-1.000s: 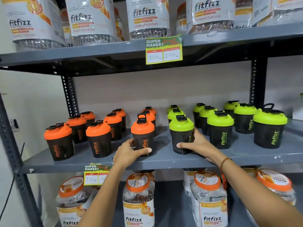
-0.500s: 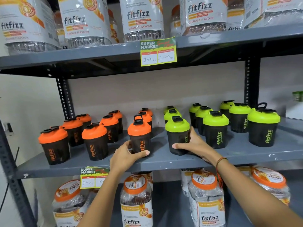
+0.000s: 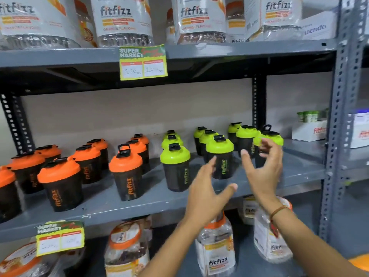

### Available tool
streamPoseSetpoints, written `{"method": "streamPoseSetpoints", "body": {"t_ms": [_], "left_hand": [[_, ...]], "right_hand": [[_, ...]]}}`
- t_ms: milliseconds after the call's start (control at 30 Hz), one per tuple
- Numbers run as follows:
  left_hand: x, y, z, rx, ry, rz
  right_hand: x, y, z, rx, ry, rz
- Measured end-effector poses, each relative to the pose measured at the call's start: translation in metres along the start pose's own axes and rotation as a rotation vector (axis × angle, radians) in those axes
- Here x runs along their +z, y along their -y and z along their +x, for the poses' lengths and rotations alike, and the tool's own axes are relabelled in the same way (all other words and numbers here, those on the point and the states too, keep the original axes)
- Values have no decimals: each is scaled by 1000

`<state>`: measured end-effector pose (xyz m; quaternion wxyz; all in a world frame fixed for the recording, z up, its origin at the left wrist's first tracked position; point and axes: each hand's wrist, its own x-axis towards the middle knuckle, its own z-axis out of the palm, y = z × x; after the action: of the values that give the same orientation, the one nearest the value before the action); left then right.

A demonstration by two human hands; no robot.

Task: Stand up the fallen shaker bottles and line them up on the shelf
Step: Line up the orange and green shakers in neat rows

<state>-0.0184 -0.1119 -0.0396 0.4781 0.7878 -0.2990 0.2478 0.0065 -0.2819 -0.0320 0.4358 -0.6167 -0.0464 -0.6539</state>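
Here both open hands, left hand (image 3: 206,193) and right hand (image 3: 263,166), hover before upright green-lidded shakers (image 3: 219,156)

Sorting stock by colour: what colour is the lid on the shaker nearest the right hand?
Lime green lid on a dark body, seen in the head view.

Grey metal shelf (image 3: 159,202), middle level of a rack. Standing upright on it: orange-lidded shaker bottles (image 3: 60,188) on the left half, green-lidded shaker bottles (image 3: 176,168) on the right half, set in short rows running front to back. Further right, a white box (image 3: 308,130).
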Motion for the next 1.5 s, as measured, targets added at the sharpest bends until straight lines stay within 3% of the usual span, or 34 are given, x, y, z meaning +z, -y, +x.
{"method": "streamPoseSetpoints", "body": {"t_ms": [100, 233, 333, 467, 867, 1500], "left_hand": [[31, 4, 27, -250, 120, 8], [43, 23, 62, -449, 114, 41], [46, 34, 74, -526, 91, 13], [48, 40, 80, -546, 37, -28], [54, 31, 70, -441, -41, 198], [54, 32, 70, -420, -22, 209]], "right_hand": [[-23, -45, 27, 225, 65, -200], [-47, -100, 53, 480, 376, -337], [-53, -121, 65, 525, 550, -295], [-55, -133, 72, 486, 643, -317], [-57, -137, 71, 424, 661, -339], [-58, -135, 74, 435, 684, -336]]}}
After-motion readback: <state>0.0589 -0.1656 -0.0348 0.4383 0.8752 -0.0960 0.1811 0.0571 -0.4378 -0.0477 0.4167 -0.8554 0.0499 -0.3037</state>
